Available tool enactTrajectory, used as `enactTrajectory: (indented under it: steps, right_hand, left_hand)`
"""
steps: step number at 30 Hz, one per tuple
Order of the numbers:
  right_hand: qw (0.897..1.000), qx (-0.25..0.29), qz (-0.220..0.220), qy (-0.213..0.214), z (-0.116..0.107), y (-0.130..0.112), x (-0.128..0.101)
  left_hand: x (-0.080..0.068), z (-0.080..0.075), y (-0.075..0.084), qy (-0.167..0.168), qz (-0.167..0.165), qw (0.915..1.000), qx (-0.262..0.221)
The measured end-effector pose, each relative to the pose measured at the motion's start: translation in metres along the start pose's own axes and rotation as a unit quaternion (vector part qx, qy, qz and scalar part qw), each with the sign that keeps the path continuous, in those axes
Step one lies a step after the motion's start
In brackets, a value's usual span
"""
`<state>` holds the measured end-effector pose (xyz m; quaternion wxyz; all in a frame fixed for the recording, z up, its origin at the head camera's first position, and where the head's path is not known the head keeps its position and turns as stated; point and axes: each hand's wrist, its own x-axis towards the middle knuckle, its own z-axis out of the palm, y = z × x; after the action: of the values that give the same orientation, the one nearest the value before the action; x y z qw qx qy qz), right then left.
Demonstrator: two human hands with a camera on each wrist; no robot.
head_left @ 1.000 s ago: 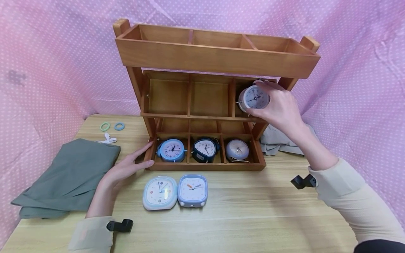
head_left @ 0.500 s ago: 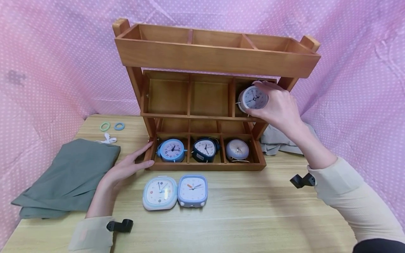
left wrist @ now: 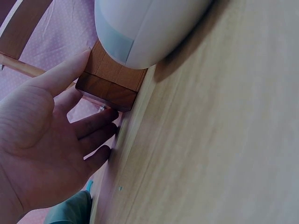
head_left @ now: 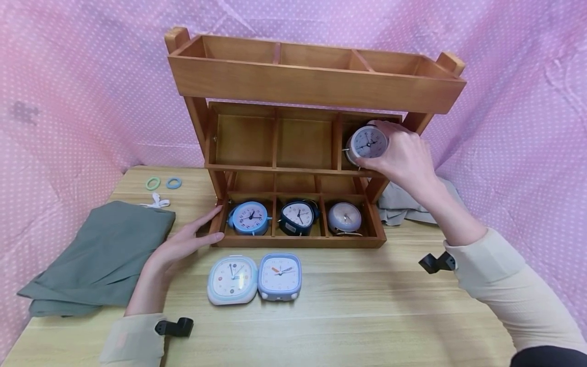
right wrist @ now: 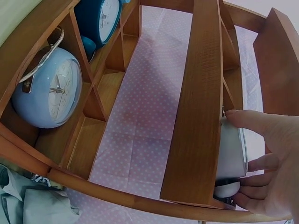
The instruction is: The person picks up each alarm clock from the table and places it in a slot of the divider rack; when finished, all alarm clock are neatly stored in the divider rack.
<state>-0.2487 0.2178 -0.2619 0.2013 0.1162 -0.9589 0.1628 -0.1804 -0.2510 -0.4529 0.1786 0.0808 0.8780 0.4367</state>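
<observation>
Right hand (head_left: 403, 158) curled round white clock (head_left: 367, 144), at mouth of middle shelf's right compartment. Left hand (head_left: 183, 243) flat, fingers straight, bracing wooden rack (head_left: 312, 86) at near-left corner. Risk: clock catches divider, slips from grip, drops onto lilac clock (head_left: 345, 218) below.

A folded green cloth (head_left: 98, 255) lies beside two hair rings (head_left: 162, 183) on the table (head_left: 367, 316).

We see a varnished brown wooden shelf rack (head_left: 316, 92), smooth pale wood-grain worktop (head_left: 367, 306), and matt green folded cloth (head_left: 101, 255).
</observation>
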Motion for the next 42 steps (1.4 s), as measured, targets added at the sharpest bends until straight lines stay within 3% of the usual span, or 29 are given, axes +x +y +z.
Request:
enactTrajectory:
  steps: [20, 34, 42]
  right_hand:
    - [1.000, 0.003, -0.006, -0.024, 0.003, 0.005, 0.002]
    - [0.999, 0.033, -0.036, 0.010, 0.004, 0.010, -0.004]
    - [0.993, 0.088, -0.043, 0.067, 0.004, 0.007, -0.017]
  left_hand:
    - [0.000, 0.000, 0.000, 0.003, -0.003, 1.0000, 0.001]
    - [0.000, 0.000, 0.001, 0.001, -0.001, 1.0000, 0.000]
    - [0.000, 0.001, 0.000, 0.001, 0.003, 1.0000, 0.000]
